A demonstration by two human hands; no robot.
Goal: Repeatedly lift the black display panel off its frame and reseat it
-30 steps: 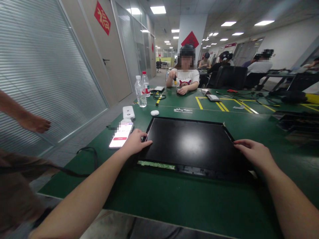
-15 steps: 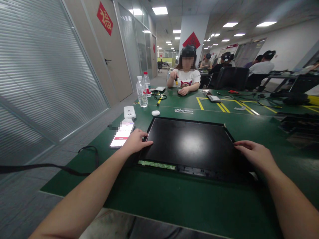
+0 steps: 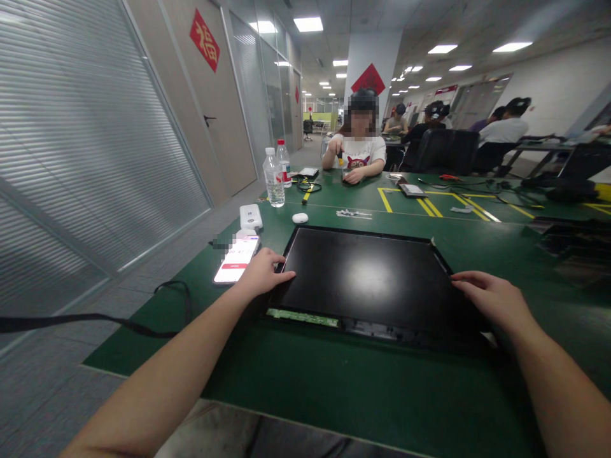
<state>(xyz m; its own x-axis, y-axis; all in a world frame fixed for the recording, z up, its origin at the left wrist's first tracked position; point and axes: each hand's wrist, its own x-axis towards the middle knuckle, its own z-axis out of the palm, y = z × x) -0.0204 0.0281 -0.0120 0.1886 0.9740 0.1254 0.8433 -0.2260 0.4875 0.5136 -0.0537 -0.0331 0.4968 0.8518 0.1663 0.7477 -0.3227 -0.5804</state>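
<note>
A black display panel (image 3: pixel 372 280) lies face up on the green tabletop (image 3: pixel 344 394) in front of me. Along its near edge a strip of green circuit board (image 3: pixel 303 317) is exposed. My left hand (image 3: pixel 262 273) grips the panel's left edge, thumb over the front and fingers at the side. On the opposite side, my right hand (image 3: pixel 494 299) pinches the right edge between thumb and fingers. The undersides of both grips are hidden. Close to my left hand lies a lit phone (image 3: pixel 237 259).
Beyond the panel are a white power bank (image 3: pixel 251 217), a white earbud case (image 3: pixel 300 218) and two bottles, one a clear water bottle (image 3: pixel 273 181). A person (image 3: pixel 358 149) sits across the table holding a tool. Dark stacked parts (image 3: pixel 573 254) lie at right. A black strap (image 3: pixel 119 324) hangs at left.
The view has shifted very slightly. Both hands keep their places on the panel's edges, and the panel stays put on the table.
</note>
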